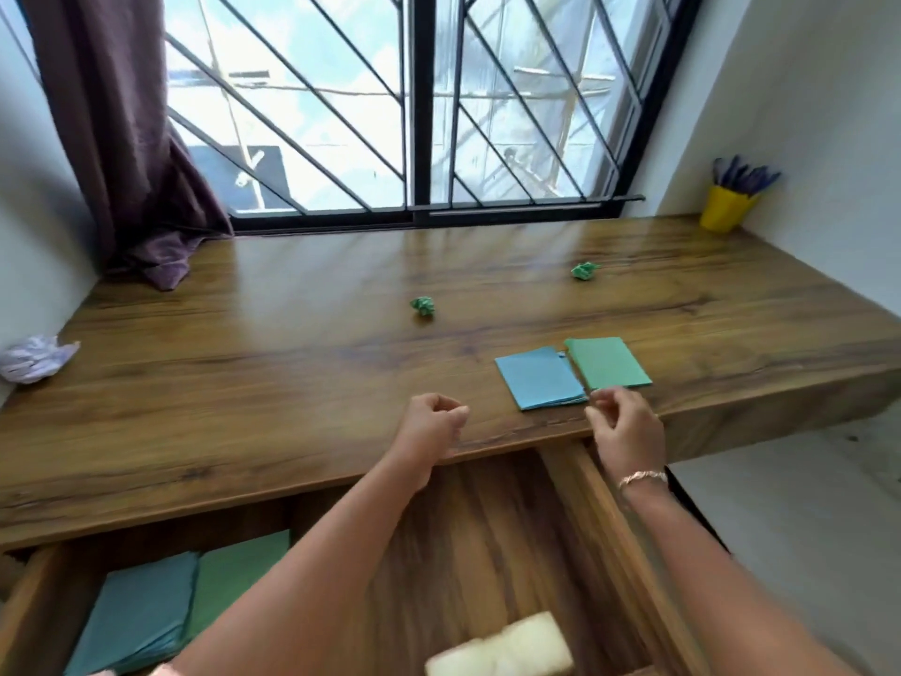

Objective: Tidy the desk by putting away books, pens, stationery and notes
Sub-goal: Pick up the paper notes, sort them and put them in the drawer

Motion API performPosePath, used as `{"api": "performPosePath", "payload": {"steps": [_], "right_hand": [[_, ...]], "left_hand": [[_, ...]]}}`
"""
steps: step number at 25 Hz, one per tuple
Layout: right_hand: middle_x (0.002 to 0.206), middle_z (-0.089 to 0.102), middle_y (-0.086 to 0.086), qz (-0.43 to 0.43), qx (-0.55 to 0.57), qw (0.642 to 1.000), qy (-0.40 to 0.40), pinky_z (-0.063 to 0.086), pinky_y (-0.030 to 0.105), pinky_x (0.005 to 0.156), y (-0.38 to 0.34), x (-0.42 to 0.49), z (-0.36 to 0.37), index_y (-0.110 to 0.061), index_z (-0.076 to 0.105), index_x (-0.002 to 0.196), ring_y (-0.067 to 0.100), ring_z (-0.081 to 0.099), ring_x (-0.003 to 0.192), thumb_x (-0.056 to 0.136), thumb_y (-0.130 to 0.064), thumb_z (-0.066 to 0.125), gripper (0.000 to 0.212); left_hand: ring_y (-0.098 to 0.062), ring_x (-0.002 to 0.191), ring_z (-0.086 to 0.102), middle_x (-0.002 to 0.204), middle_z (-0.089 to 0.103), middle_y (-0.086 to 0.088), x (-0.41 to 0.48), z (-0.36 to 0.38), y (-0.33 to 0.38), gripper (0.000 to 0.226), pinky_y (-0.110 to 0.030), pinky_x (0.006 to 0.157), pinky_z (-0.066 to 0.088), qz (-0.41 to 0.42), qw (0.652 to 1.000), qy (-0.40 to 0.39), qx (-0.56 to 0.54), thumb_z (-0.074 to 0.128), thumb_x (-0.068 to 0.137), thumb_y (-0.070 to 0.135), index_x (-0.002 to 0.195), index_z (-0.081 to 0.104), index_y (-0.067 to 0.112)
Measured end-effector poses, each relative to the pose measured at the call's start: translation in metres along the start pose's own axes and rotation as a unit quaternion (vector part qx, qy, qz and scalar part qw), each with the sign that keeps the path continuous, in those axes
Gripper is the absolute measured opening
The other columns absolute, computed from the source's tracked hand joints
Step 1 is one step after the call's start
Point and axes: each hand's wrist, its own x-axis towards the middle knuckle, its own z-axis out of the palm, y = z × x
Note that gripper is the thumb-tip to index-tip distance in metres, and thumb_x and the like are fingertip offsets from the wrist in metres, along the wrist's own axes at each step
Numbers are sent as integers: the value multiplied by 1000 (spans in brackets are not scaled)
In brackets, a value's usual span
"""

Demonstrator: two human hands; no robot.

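A blue stack of notes (538, 378) and a green stack of notes (607, 362) lie side by side near the front edge of the wooden desk (244, 383). My right hand (626, 429) hovers just below them with loosely curled fingers, its fingertips close to the stacks' near corners and holding nothing. My left hand (431, 424) is curled into a loose fist over the desk's front edge, empty. Two crumpled green paper balls (423, 306) (584, 270) sit farther back. The drawer (487, 553) below stands pulled out.
Inside the drawer lie blue paper (141, 612), green paper (234, 573) and a pale yellow block (502, 648). A yellow cup of pens (726, 207) stands at the back right corner. A crumpled white paper (34, 358) lies at the left edge, a purple curtain (146, 187) behind it.
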Motion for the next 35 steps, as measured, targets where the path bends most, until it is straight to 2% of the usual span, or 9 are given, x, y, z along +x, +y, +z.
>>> {"api": "performPosePath", "payload": {"steps": [2, 5, 10, 19, 23, 26, 28, 32, 35], "right_hand": [[101, 68, 17, 86, -27, 996, 21, 46, 34, 79, 11, 38, -8, -4, 66, 95, 35, 62, 94, 82, -6, 61, 14], [107, 67, 19, 172, -74, 982, 20, 46, 35, 81, 26, 83, -13, -6, 66, 96, 37, 60, 101, 84, -5, 54, 18], [119, 61, 20, 197, -159, 965, -71, 43, 37, 93, 42, 119, -4, -2, 62, 109, 35, 55, 113, 83, -23, 64, 33], [133, 47, 15, 280, -212, 924, -149, 38, 40, 99, 38, 135, 21, -4, 42, 127, 31, 42, 126, 67, -49, 75, 82], [129, 54, 12, 283, -198, 923, -170, 41, 36, 95, 38, 137, 14, -8, 52, 121, 30, 47, 123, 65, -46, 79, 73], [124, 58, 17, 291, -100, 943, -130, 45, 39, 93, 40, 137, 10, -1, 56, 117, 33, 53, 117, 78, -29, 72, 50], [119, 59, 17, 338, 82, 933, -87, 51, 43, 87, 43, 137, 2, 3, 58, 108, 34, 60, 97, 85, -14, 63, 29], [99, 59, 23, 449, 366, 808, -111, 56, 37, 49, 37, 120, -8, 0, 47, 118, 24, 64, 51, 97, -14, 43, 25], [108, 62, 28, 457, 406, 771, -178, 55, 41, 69, 23, 109, -4, 0, 39, 128, 32, 71, 77, 101, -24, 32, 37]], "left_hand": [[-23, 82, 59, 92, 63, -11, 21, 23, 14, 8, -35, 75, 51, -16, 998, 44, 50, 61, 87, 18, 84, 57, 12], [-31, 113, 54, 120, 60, -13, 43, 53, 31, 38, -38, 93, 44, -36, 974, 89, 207, 64, 84, 28, 115, 55, 8], [-29, 126, 38, 137, 42, -12, 58, 89, 41, 64, -39, 99, 32, -44, 881, 134, 452, 58, 84, 51, 133, 44, 13], [-27, 121, 38, 135, 37, -14, 78, 135, 52, 80, -39, 89, 39, -44, 863, 144, 482, 64, 79, 52, 134, 34, 3], [-26, 119, 37, 134, 36, -14, 80, 138, 51, 84, -37, 87, 40, -43, 851, 145, 503, 69, 76, 49, 135, 31, 1], [-26, 119, 38, 134, 36, -15, 81, 137, 49, 90, -37, 87, 41, -34, 850, 147, 504, 69, 74, 52, 135, 29, 0], [-26, 120, 38, 136, 35, -16, 82, 137, 48, 93, -37, 88, 41, -31, 851, 149, 503, 70, 73, 53, 136, 27, -1], [-26, 122, 38, 136, 35, -14, 83, 138, 47, 93, -37, 92, 41, -37, 865, 153, 476, 72, 72, 50, 136, 27, 0], [-27, 126, 36, 138, 34, -14, 86, 138, 48, 94, -39, 96, 40, -56, 885, 154, 436, 76, 71, 44, 138, 27, 1]]}}
